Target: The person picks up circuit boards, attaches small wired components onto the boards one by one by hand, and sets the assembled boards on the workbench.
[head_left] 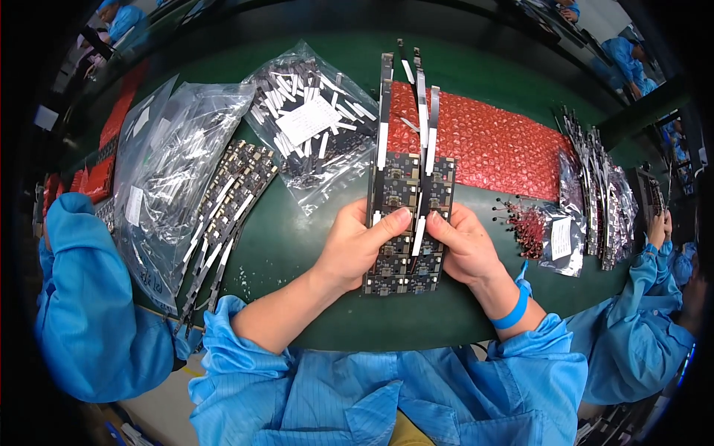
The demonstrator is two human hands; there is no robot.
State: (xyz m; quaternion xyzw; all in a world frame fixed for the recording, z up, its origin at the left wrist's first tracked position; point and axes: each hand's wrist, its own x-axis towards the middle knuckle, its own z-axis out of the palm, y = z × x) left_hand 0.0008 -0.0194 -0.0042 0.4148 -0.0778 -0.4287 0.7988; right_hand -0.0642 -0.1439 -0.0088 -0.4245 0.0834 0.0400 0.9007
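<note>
A stack of black circuit board panels is held upright between my two hands over the green table. Long black-and-white ribbon strips stick up past its far end. My left hand is wrapped round the left edge, its thumb pressed on the front of the boards. From the other side my right hand grips the right edge, thumb beside a white strip. The fingers behind the boards are partly hidden. A blue wrist strap circles my right wrist.
Red bubble wrap lies behind the boards. To the left are a clear bag of strips, more board panels and plastic bags. Small red-wired parts and stacked panels sit right. Co-workers in blue flank me.
</note>
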